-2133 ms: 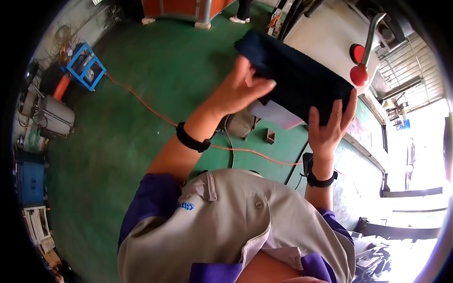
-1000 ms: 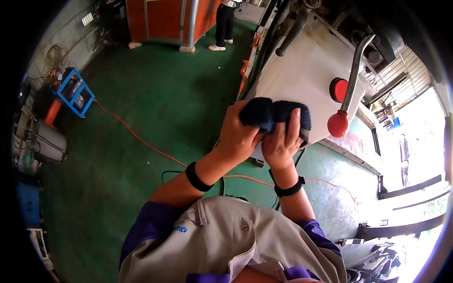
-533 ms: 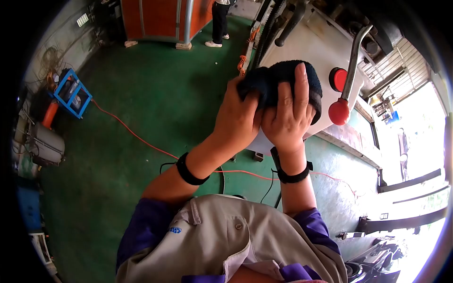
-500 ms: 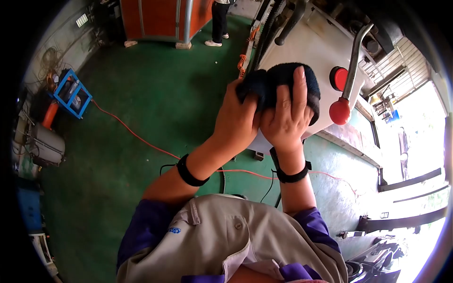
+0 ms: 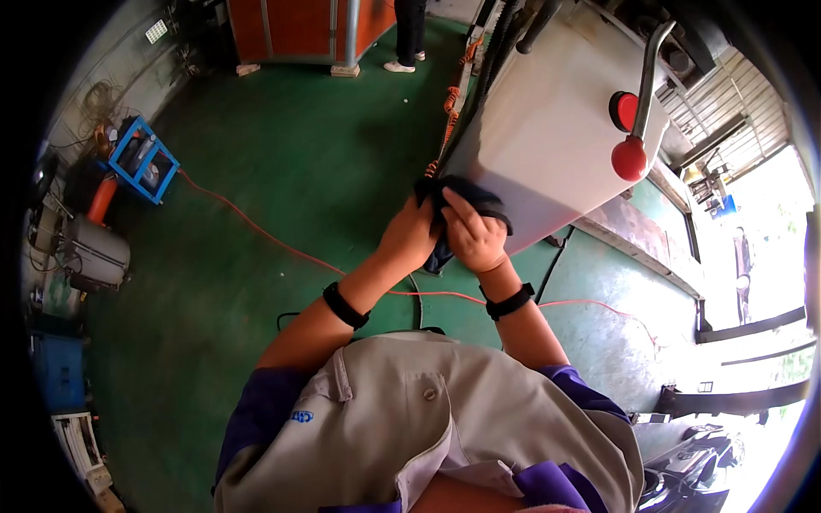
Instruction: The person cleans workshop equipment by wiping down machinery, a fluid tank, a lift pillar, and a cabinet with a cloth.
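Note:
A dark blue, bunched cloth (image 5: 479, 196) is between my two hands, in front of the near left edge of a pale machine (image 5: 547, 128). My left hand (image 5: 409, 237) is wrapped round the left side of the cloth, its fingertips hidden in the folds. My right hand (image 5: 472, 237) grips the cloth from the right with bent fingers, and one finger lies over the top. The two hands are close together. A dark fold hangs down between them.
A metal lever with a red ball knob (image 5: 629, 158) and a red button (image 5: 625, 111) are on the machine. An orange cable (image 5: 256, 227) crosses the green floor. A blue frame cart (image 5: 144, 161) stands left. A person (image 5: 410, 34) stands near an orange cabinet (image 5: 299, 30).
The cloth has gone from spread out between my hands to bunched. Since half a second ago, both hands have moved down and slightly left with it, uncovering more of the machine's surface.

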A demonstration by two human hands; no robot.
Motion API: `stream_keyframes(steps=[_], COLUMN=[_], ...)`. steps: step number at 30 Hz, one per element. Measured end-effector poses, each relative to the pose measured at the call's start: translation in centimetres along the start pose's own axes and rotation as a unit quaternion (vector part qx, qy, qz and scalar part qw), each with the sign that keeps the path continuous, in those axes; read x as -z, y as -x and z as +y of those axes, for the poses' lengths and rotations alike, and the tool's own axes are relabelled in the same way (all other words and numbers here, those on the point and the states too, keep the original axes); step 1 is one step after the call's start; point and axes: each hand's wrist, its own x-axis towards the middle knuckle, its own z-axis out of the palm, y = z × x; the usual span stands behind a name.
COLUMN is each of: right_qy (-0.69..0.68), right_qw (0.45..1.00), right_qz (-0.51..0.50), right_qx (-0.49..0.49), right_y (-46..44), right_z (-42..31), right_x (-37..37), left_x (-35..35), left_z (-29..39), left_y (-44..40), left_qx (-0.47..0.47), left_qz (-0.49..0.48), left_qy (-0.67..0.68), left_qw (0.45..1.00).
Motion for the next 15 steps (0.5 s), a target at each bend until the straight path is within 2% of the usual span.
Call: stream_keyframes(steps=[3,4,7,9,11,13,14,15], right_qy=[-0.082,-0.125,-0.119,-0.082,-0.001,0.066,0.082,0.094], right_qw=[0.992,0.988,0.992,0.990,0.995,0.989,0.985,0.987], right_qz=[-0.078,-0.061,0.014,0.112,0.094,0.113,0.145,0.122], right_qx=[-0.052,-0.060,-0.047,0.001,-0.034,-0.068,-0.052,-0.043], right_y=[0.4,-0.2,-3.1,-6.0,-9.3,-12.2,-13.1,-13.5], right_z=[-1.8,-1.6,-0.2,1.7,2.8,4.0,5.1,5.2], right_x=[0.7,1.0,3.1,4.2,6.2,6.8,6.1,6.2], left_x=[0.4,0.9,2.5,4.1,5.6,6.6,6.8,6.6], left_z=[-0.3,0.0,3.0,5.7,7.9,9.2,9.5,9.3], left_y=[1.1,1.2,0.1,-1.8,-3.6,-5.2,-5.7,-6.1], left_qx=[0.030,0.037,-0.040,-0.103,-0.161,-0.199,-0.216,-0.203], left_qz=[-0.071,-0.086,0.023,0.093,0.158,0.177,0.186,0.175], left_qy=[0.000,0.000,0.052,0.047,0.033,0.029,0.027,0.040], left_qw=[0.997,0.996,0.998,0.989,0.974,0.963,0.958,0.963])
